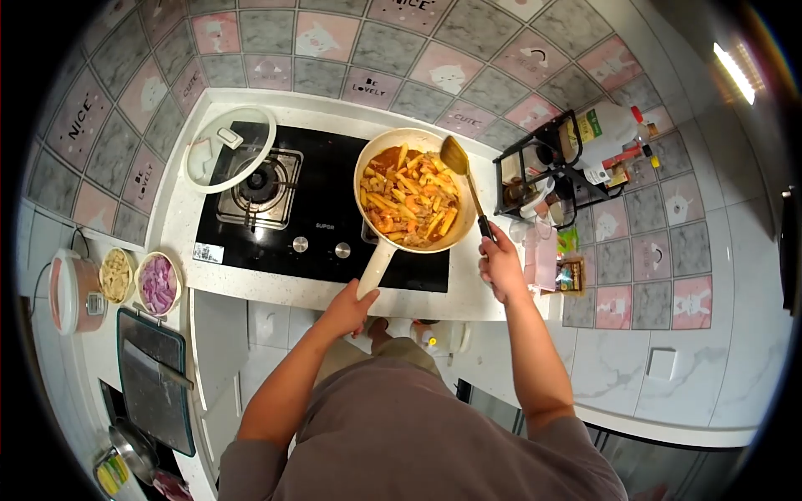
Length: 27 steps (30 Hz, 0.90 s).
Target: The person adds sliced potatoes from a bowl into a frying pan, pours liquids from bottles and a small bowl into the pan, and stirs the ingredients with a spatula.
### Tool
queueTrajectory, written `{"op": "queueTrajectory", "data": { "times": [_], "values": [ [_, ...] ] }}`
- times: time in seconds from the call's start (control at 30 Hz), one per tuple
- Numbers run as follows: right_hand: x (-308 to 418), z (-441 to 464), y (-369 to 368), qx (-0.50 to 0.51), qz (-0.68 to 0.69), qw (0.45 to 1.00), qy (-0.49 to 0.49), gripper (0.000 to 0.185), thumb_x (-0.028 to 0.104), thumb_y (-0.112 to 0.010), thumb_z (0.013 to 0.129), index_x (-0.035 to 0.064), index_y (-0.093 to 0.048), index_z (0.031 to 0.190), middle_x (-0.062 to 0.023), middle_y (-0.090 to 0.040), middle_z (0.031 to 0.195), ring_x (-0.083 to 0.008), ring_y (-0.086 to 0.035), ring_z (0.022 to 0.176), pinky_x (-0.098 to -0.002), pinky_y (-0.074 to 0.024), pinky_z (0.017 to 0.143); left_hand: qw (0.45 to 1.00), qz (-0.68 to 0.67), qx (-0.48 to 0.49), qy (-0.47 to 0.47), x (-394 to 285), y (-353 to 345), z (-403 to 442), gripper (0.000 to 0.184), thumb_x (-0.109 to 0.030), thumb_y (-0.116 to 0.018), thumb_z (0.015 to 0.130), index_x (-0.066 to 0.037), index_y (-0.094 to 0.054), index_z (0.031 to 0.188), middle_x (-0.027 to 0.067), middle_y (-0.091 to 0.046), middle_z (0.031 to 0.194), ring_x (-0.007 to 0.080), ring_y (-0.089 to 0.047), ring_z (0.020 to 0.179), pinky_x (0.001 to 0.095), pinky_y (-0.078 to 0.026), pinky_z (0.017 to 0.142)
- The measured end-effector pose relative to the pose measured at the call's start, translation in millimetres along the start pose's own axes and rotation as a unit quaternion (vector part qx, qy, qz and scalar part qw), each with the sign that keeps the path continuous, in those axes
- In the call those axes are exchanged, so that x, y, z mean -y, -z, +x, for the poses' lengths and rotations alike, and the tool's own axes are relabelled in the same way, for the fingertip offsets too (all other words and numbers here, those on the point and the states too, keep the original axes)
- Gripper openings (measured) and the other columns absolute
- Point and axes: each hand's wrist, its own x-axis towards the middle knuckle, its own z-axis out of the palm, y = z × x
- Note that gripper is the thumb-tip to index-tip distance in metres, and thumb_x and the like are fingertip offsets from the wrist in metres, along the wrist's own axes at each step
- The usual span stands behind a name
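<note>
My left hand (345,310) is wrapped round the cream handle (378,267) of a frying pan (362,163), which sits over the right side of the black gas hob. Pale strips and orange pieces in reddish-brown sauce (409,196) fill the pan. In my right hand (499,263) is the dark handle of a ladle (454,155). Its brownish bowl hangs at the pan's upper right rim; whether it touches the rim I cannot tell. The burner beneath the pan is hidden.
A glass lid (269,134) lies at the hob's left, beside a bare burner (261,185). Bottles fill a black rack (501,179) on the right. At left are bowls of purple onion (159,284) and pale slices (117,275), plus a knife (159,365) on a cutting board (154,417).
</note>
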Motion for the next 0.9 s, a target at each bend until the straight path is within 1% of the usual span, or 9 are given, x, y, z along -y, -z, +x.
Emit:
{"op": "queueTrajectory", "data": {
  "times": [0.4,0.43,0.53,0.57,0.73,0.8,0.83,0.87,0.9],
  "values": [
    [2.3,6.9,-65.1,0.035,0.115,0.992,-0.034,0.045,0.011,-0.050,0.098,0.0092,-0.042,0.142,-0.0005,-0.045,0.077,-0.0062,-0.032,0.048,-0.0212,-0.0233,0.040,0.998,0.039,0.023,0.035,-9.8,4.6,-2.4,0.037,-0.033,-0.054,0.100,-0.003,-0.041,0.118,0.0059,-0.048,0.055,0.0161,-0.047,0.037,0.0317,-0.038,0.035],
    [-5.1,11.9,-59.1,0.054,0.029,0.998,-0.006,0.045,0.011,-0.050,0.098,0.0073,-0.045,0.142,-0.0035,-0.057,0.083,-0.0117,-0.049,0.057,-0.0252,-0.0412,0.048,0.998,0.036,0.026,0.040,-10.1,5.0,-2.5,0.037,-0.033,-0.055,0.100,-0.003,-0.041,0.119,0.0059,-0.048,0.056,0.0160,-0.046,0.037,0.0316,-0.038,0.035],
    [-26.5,23.6,-57.4,0.010,-0.233,0.935,0.268,0.047,0.015,-0.055,0.096,0.0038,-0.047,0.141,-0.0176,-0.069,0.100,-0.0291,-0.068,0.085,-0.0350,-0.0535,0.072,0.998,0.032,0.026,0.044,-10.5,4.5,-2.5,0.038,-0.032,-0.055,0.100,-0.003,-0.040,0.119,0.0060,-0.048,0.057,0.0158,-0.046,0.037,0.0314,-0.038,0.034],
    [-26.3,19.6,-45.1,0.030,-0.268,0.941,0.203,0.046,0.014,-0.057,0.093,0.0051,-0.051,0.138,-0.0261,-0.065,0.114,-0.0365,-0.063,0.111,-0.0358,-0.0484,0.093,0.998,0.033,0.027,0.044,-10.8,3.5,-2.4,0.038,-0.032,-0.055,0.100,-0.003,-0.040,0.119,0.0060,-0.048,0.057,0.0158,-0.046,0.037,0.0314,-0.038,0.034],
    [-4.8,5.1,-16.5,0.064,-0.382,0.884,0.262,0.049,0.010,-0.060,0.090,0.0116,-0.052,0.138,-0.0254,-0.065,0.111,-0.0380,-0.064,0.103,-0.0358,-0.0498,0.089,0.998,0.021,0.022,0.049,-14.0,3.4,-4.7,0.037,-0.032,-0.054,0.100,-0.004,-0.041,0.120,0.0055,-0.048,0.058,0.0148,-0.045,0.037,0.0307,-0.037,0.033],
    [-1.0,-2.7,-12.6,0.061,-0.315,0.929,0.182,0.047,0.007,-0.058,0.093,0.0076,-0.050,0.139,-0.0133,-0.067,0.112,-0.0226,-0.064,0.096,-0.0311,-0.0486,0.089,0.998,0.030,0.020,0.042,-12.4,3.1,-4.1,0.038,-0.032,-0.055,0.100,-0.004,-0.041,0.120,0.0053,-0.047,0.058,0.0145,-0.045,0.037,0.0308,-0.037,0.033],
    [-15.4,4.2,-15.0,0.056,-0.241,0.938,0.242,0.045,0.008,-0.055,0.096,0.0082,-0.049,0.140,-0.0068,-0.064,0.096,-0.0155,-0.059,0.073,-0.0269,-0.0498,0.064,0.998,0.035,0.019,0.038,-11.9,3.3,-4.0,0.038,-0.033,-0.055,0.099,-0.004,-0.041,0.120,0.0052,-0.047,0.058,0.0143,-0.045,0.037,0.0308,-0.037,0.033],
    [-25.3,9.4,-9.8,0.058,-0.242,0.937,0.244,0.045,0.008,-0.055,0.096,0.0082,-0.049,0.140,-0.0068,-0.064,0.096,-0.0155,-0.059,0.073,-0.0269,-0.0498,0.064,0.999,0.034,0.017,0.037,-12.4,3.8,-3.9,0.038,-0.033,-0.055,0.099,-0.004,-0.041,0.120,0.0052,-0.047,0.058,0.0143,-0.045,0.037,0.0308,-0.037,0.033],
    [-11.6,-3.2,-17.3,0.055,-0.097,0.988,0.109,0.044,0.009,-0.054,0.097,0.0090,-0.049,0.140,-0.0033,-0.058,0.089,-0.0117,-0.052,0.065,-0.0239,-0.0414,0.054,0.999,0.036,0.017,0.037,-12.9,3.5,-4.7,0.039,-0.032,-0.057,0.098,-0.004,-0.041,0.121,0.0052,-0.048,0.058,0.0142,-0.045,0.037,0.0310,-0.037,0.033]
  ]
}}
